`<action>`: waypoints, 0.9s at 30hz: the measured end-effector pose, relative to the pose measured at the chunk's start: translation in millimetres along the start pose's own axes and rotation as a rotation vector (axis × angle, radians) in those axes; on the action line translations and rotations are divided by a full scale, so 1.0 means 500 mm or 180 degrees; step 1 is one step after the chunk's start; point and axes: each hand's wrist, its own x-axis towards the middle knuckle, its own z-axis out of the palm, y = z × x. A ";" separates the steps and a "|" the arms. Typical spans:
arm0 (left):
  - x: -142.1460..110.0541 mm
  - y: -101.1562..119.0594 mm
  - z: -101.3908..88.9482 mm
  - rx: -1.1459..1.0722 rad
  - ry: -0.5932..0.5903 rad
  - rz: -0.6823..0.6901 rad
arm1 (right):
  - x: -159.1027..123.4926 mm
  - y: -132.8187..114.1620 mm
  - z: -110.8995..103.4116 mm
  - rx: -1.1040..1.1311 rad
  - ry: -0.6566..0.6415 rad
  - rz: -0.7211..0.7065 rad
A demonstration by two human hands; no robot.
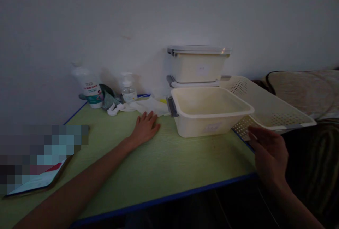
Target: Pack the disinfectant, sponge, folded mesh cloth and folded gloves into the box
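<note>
My left hand (145, 127) lies palm down on the green table, fingers spread. Its fingertips reach the near edge of a crumpled white cloth or tissue (152, 106). To its right stands an open cream plastic box (203, 124) with a pale label and a grey clip at its left end. My right hand (272, 153) hovers off the table's right edge, fingers loosely curved and the thumb apart, with nothing visible in it. Close beyond that hand is a white perforated basket (275, 107), tilted and partly hidden behind the box. Whether the hand touches the basket, I cannot tell.
Behind the open box, a lidded cream box (200, 67) sits on another grey-edged lid. A white bottle (91, 89) and a pump bottle (129, 89) stand near the wall. A tablet-like device (39, 183) lies at left. Blue edging (169, 199) borders the table (159, 172).
</note>
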 end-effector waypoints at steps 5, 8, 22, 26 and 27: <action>0.000 0.005 -0.004 0.0176 -0.0058 0.0117 | -0.041 -0.070 0.013 -0.0402 -0.0104 -0.1096; 0.005 0.007 -0.013 0.0199 -0.0055 0.0256 | -0.061 -0.115 0.041 -0.0632 -0.1007 -0.1856; -0.043 -0.015 -0.100 0.0457 -0.0393 0.0550 | -0.095 -0.160 0.383 -0.1510 -0.3653 -0.2472; -0.063 -0.027 -0.099 0.0458 -0.0357 0.0324 | -0.101 -0.119 0.459 -0.1948 -0.3702 -0.2152; -0.066 -0.029 -0.097 0.0448 -0.0343 0.0242 | -0.103 -0.107 0.471 -0.2020 -0.3690 -0.2072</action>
